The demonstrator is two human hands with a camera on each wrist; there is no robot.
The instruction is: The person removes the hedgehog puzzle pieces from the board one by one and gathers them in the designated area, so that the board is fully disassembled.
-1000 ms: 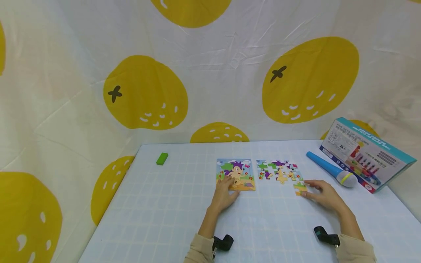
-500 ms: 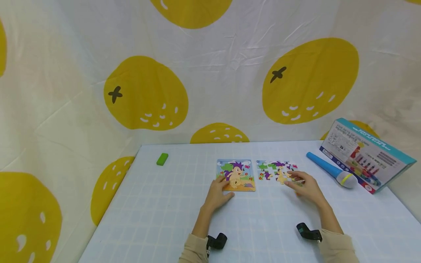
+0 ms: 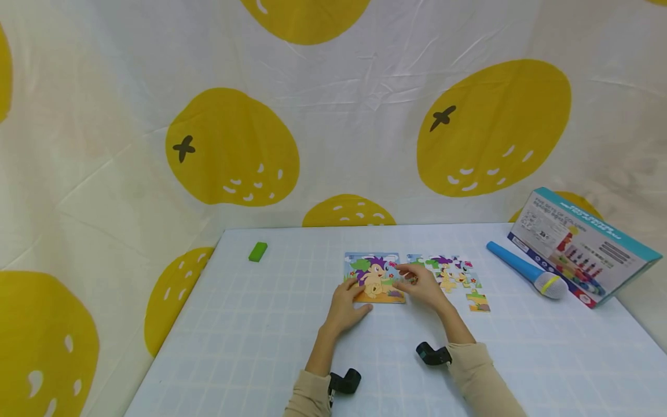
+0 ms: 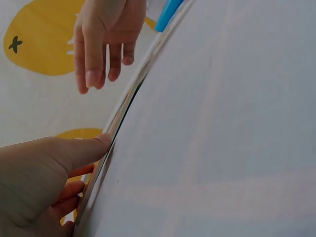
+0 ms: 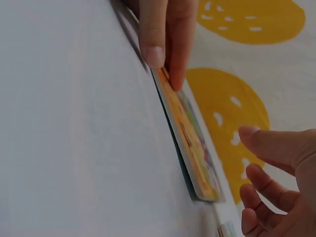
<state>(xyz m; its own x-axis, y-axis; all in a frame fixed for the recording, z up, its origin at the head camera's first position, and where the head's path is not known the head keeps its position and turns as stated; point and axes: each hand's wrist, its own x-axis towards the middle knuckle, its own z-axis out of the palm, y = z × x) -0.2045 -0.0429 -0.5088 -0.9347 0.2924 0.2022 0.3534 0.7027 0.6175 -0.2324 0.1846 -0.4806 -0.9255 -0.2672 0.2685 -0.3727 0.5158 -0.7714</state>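
Note:
A square jigsaw board (image 3: 374,286) printed with a purple-spined hedgehog lies on the table in the head view. My left hand (image 3: 345,304) holds its near left corner, thumb at the near edge and fingers over the left side. In the left wrist view the thumb (image 4: 94,150) meets the board's edge. My right hand (image 3: 423,285) hovers at the board's right side, fingers loosely bent and apart with nothing between them; the right wrist view shows this hand (image 5: 281,182) beside the board (image 5: 190,133). Loose jigsaw pieces (image 3: 448,280) of a matching picture lie to the right, partly behind that hand.
Slightly apart from the other pieces sits an orange-and-green jigsaw piece (image 3: 478,302). Farther right are a blue toy microphone (image 3: 526,270) and a box (image 3: 578,246) leaning near the back cloth. A green block (image 3: 257,252) lies at the back left of the table (image 3: 250,336).
My right hand has moved left from the lower right jigsaw pieces, across the loose pieces, to the board's right side. My left hand has shifted slightly left and toward me on the board.

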